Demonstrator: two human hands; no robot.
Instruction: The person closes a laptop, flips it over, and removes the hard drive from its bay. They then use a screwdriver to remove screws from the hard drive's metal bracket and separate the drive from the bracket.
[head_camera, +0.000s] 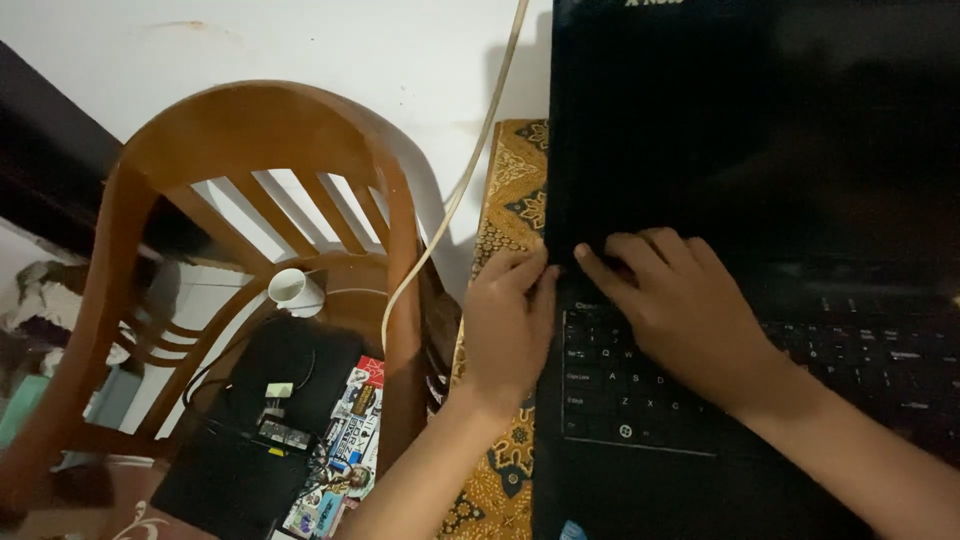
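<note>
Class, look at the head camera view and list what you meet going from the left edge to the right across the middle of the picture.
Wooden chair → white cup → cream cable → patterned cloth → left hand → right hand → black laptop.

Left hand and right hand rest at the hinge corner of an open black laptop on patterned cloth; wooden chair stands beside.
</note>
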